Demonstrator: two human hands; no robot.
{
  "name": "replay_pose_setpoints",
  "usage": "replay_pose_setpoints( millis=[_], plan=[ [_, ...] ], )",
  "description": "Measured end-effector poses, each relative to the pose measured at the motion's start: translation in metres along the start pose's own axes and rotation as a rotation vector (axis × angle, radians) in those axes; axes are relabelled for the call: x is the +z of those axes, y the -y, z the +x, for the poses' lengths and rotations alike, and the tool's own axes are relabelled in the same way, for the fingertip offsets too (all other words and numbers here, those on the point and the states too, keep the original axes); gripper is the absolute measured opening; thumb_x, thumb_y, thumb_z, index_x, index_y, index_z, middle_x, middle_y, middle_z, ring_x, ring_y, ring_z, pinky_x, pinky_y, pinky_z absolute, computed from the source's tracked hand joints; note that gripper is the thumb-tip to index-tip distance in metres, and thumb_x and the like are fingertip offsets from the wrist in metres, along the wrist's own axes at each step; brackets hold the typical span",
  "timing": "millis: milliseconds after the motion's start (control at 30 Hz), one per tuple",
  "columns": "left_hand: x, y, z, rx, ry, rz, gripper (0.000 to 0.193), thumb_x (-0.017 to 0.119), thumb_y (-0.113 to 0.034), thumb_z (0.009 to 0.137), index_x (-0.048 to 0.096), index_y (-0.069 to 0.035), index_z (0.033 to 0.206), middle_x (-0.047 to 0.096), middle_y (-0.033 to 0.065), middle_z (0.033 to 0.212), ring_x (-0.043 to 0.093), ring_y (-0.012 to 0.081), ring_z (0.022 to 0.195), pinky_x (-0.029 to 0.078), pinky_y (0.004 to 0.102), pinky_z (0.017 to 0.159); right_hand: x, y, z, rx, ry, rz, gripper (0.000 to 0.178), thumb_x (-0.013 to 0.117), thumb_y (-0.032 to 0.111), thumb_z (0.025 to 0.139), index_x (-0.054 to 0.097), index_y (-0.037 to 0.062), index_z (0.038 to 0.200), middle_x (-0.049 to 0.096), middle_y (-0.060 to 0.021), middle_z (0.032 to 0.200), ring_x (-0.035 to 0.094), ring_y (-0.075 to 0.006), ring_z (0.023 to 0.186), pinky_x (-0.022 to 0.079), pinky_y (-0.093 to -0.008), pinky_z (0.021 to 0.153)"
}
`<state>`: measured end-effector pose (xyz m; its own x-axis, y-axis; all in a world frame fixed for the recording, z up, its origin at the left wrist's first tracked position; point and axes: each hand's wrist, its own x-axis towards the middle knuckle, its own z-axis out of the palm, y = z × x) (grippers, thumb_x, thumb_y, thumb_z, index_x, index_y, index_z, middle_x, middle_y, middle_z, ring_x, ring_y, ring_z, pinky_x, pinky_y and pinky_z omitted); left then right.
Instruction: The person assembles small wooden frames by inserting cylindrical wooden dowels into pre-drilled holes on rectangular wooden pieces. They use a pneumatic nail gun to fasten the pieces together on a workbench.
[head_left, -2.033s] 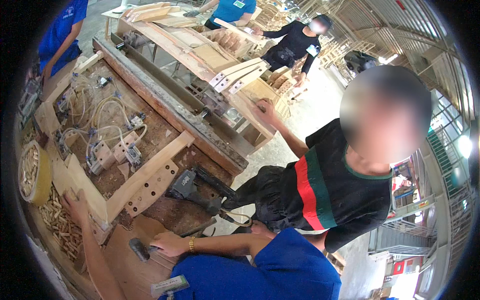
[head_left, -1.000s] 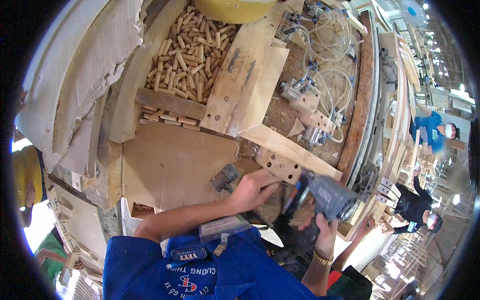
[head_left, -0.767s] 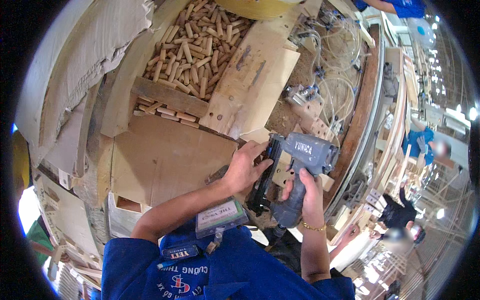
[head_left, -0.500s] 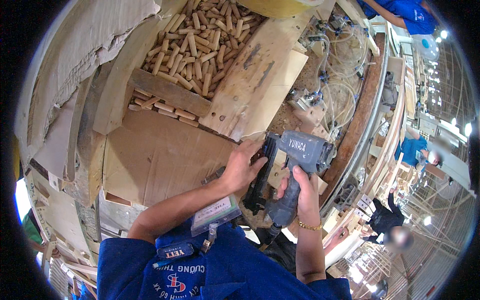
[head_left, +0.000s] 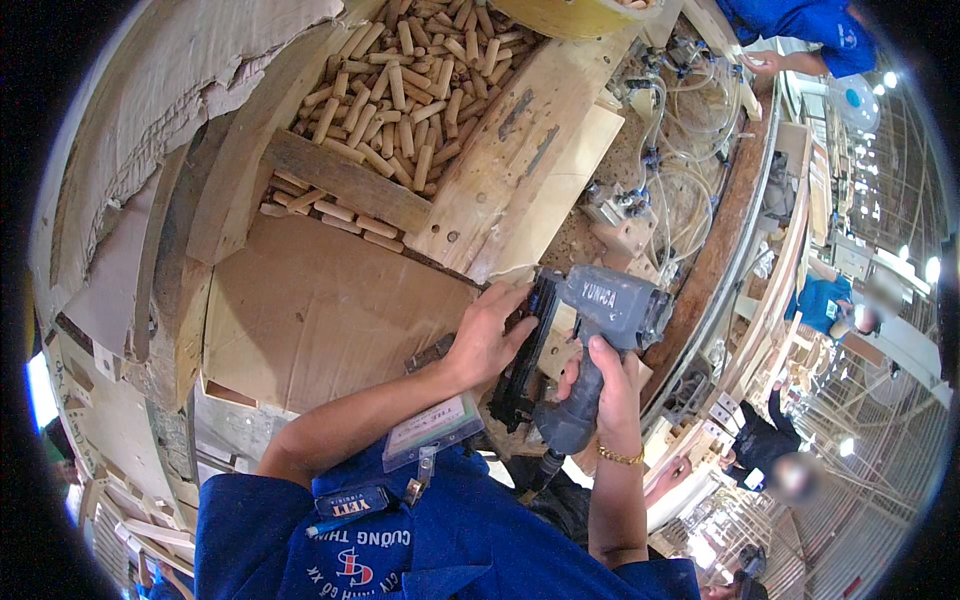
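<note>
right hand (head_left: 618,402) grips nail gun (head_left: 602,308) beside cardboard (head_left: 335,325) edge

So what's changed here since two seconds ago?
The right hand let go of the hammer and took hold of the grey nail gun, bringing it to the left hand, which moved from near the dowels to beside the gun's black magazine. The dowels and the yellow tub stayed put.

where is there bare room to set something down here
Bare: the brown cardboard sheet, between the dowel bin and the left forearm. Crowded: around the left hand, right hand and nail gun, and among the clear hoses.
</note>
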<state>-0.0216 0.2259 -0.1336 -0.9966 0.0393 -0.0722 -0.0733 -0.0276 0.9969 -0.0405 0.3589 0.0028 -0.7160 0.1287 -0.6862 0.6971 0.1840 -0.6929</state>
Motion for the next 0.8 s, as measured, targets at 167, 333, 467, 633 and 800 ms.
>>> replay_pose_setpoints(
  millis=[167, 333, 467, 633, 800],
  plan=[
    [-0.001, -0.001, 0.0, 0.008, 0.003, 0.0, 0.041, 0.067, -0.003, 0.079, 0.055, 0.003, 0.118, 0.056, 0.0213, 0.097, 0.057, 0.0387, 0.092, 0.047, 0.0408, 0.08, -0.002, 0.001, -0.001, -0.003, 0.009, 0.043, 0.037, 0.055, 0.031, 0.091, 0.057, -0.0041, 0.103, 0.056, -0.01, 0.061, 0.056, -0.0197, 0.047, 0.047, -0.0294, 0.046],
    [0.001, -0.002, 0.003, 0.006, -0.021, 0.012, 0.041, 0.067, -0.003, 0.079, 0.055, 0.004, 0.118, 0.056, 0.0209, 0.096, 0.057, 0.038, 0.09, 0.047, 0.0404, 0.079, -0.002, 0.003, 0.0, 0.002, 0.014, 0.071, 0.033, 0.057, 0.028, 0.09, 0.057, -0.0021, 0.102, 0.058, -0.0097, 0.062, 0.058, -0.019, 0.048, 0.047, -0.0292, 0.047],
    [0.0, -0.001, 0.004, -0.012, -0.012, 0.03, 0.041, 0.067, -0.003, 0.079, 0.055, 0.005, 0.118, 0.056, 0.0208, 0.096, 0.057, 0.0377, 0.09, 0.047, 0.0404, 0.079, -0.003, 0.0, 0.005, 0.001, 0.015, 0.065, 0.034, 0.056, 0.029, 0.09, 0.057, -0.0027, 0.103, 0.058, -0.0104, 0.062, 0.057, -0.0193, 0.048, 0.047, -0.0291, 0.047],
    [0.001, 0.0, 0.003, 0.023, -0.059, 0.029, 0.041, 0.067, -0.004, 0.079, 0.055, 0.004, 0.117, 0.056, 0.0206, 0.096, 0.057, 0.0373, 0.089, 0.047, 0.0404, 0.078, -0.005, -0.003, 0.006, -0.003, 0.03, 0.072, 0.034, 0.057, 0.028, 0.09, 0.057, -0.0037, 0.102, 0.058, -0.0117, 0.062, 0.057, -0.0199, 0.048, 0.047, -0.0297, 0.046],
    [-0.003, -0.005, -0.003, 0.012, -0.005, 0.018, 0.039, 0.066, -0.006, 0.081, 0.056, 0.004, 0.117, 0.057, 0.0195, 0.096, 0.058, 0.0369, 0.088, 0.048, 0.0401, 0.078, -0.012, -0.006, -0.009, -0.017, -0.015, 0.166, 0.034, 0.057, 0.028, 0.089, 0.053, -0.0031, 0.102, 0.057, -0.0114, 0.062, 0.057, -0.021, 0.049, 0.047, -0.0313, 0.047]
  ],
)
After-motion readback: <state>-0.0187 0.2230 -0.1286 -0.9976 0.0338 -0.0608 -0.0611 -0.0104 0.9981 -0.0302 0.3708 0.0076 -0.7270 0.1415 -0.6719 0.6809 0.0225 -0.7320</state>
